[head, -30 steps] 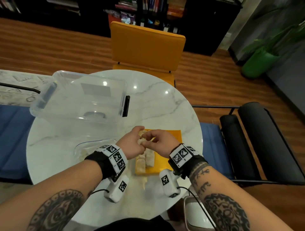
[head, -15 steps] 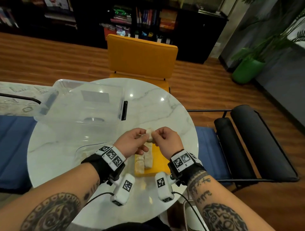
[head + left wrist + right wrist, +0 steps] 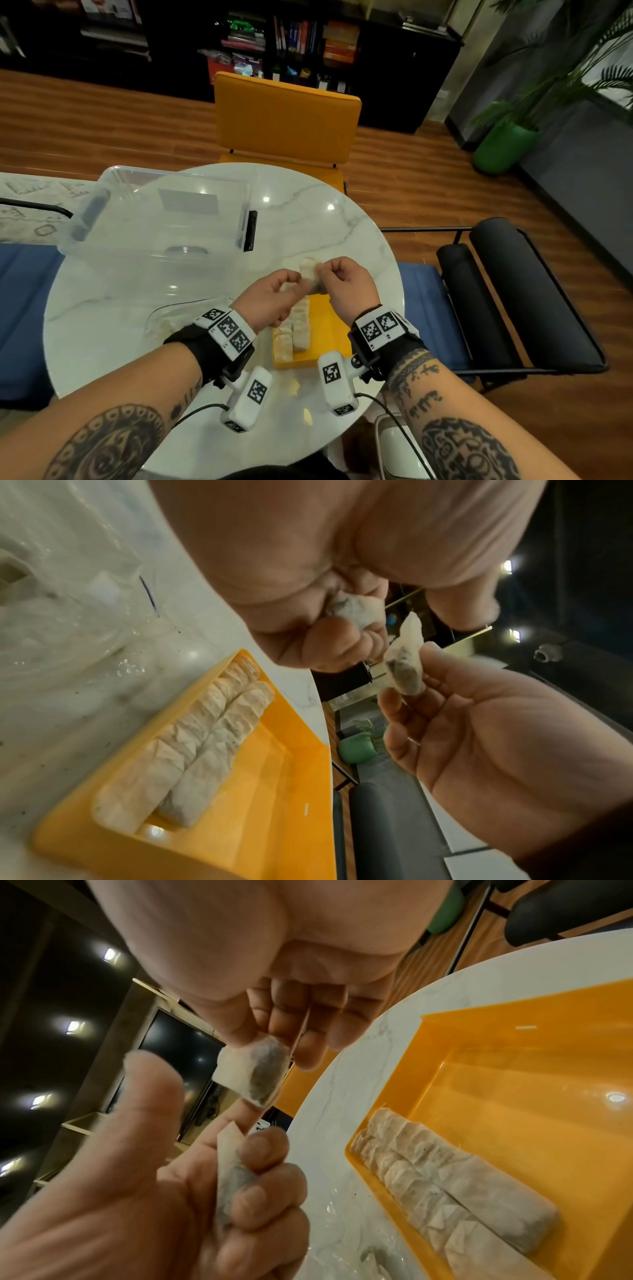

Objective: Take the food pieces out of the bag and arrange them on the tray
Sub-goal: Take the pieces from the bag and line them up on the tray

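My left hand (image 3: 294, 283) and right hand (image 3: 320, 274) hover close together above the far end of the yellow tray (image 3: 329, 337). Each pinches one pale, dark-filled food piece. The left hand's piece (image 3: 356, 609) sits in its curled fingers. The right hand's piece (image 3: 254, 1071) is held between thumb and fingertips. A small gap separates the two pieces. Two rows of several pieces (image 3: 192, 753) lie along the tray's left side. The clear bag (image 3: 171, 320) lies flat on the table left of the tray, with pale pieces inside.
A large clear plastic box (image 3: 154, 219) stands at the back left of the round marble table (image 3: 308, 212). An orange chair (image 3: 284, 116) is behind the table and a black chair (image 3: 513, 291) to the right. The tray's right half is bare.
Both hands have risen from just over the tray, holding a pale lump together. They have now drawn slightly apart, each with its own piece.
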